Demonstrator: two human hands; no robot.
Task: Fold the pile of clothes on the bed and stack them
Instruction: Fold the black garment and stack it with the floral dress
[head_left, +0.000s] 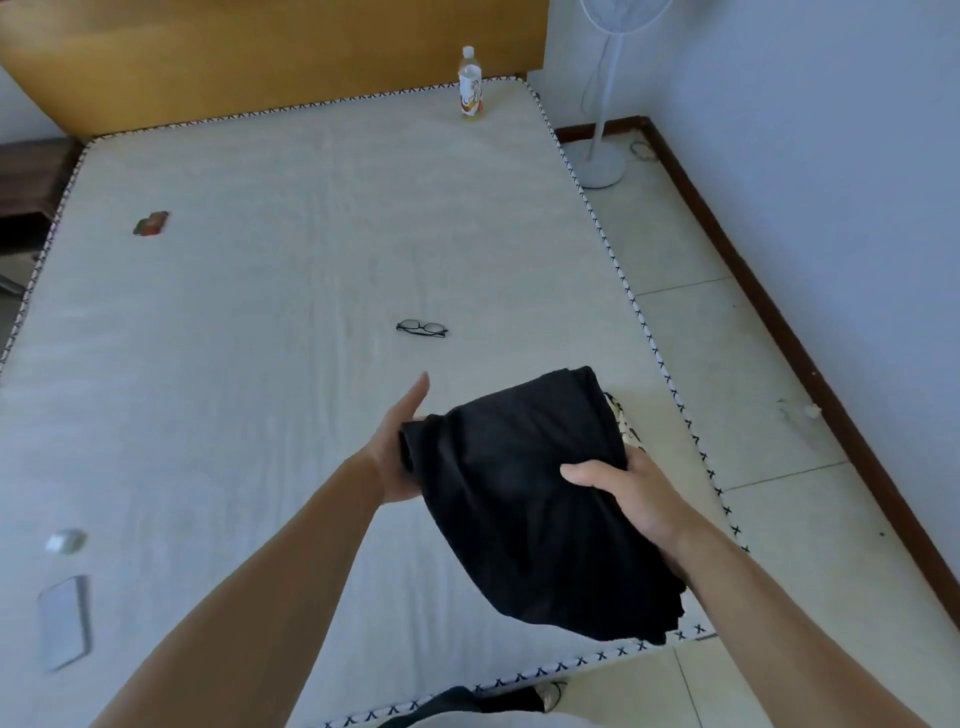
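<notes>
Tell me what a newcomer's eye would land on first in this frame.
First the folded black garment, held up over the near right corner of the bed: the right hand grips its right edge with the thumb on top, and the left hand supports its left edge. Next, black glasses lying mid-mattress, and a bottle standing by the wooden headboard.

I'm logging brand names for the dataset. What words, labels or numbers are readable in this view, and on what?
None can be read.
Bottle label: printed in orange and white, too blurred to read.
Small red and green packet: too small and blurred.
Phone: screen shows no text.
Black garment held in both hands: no print visible.
</notes>
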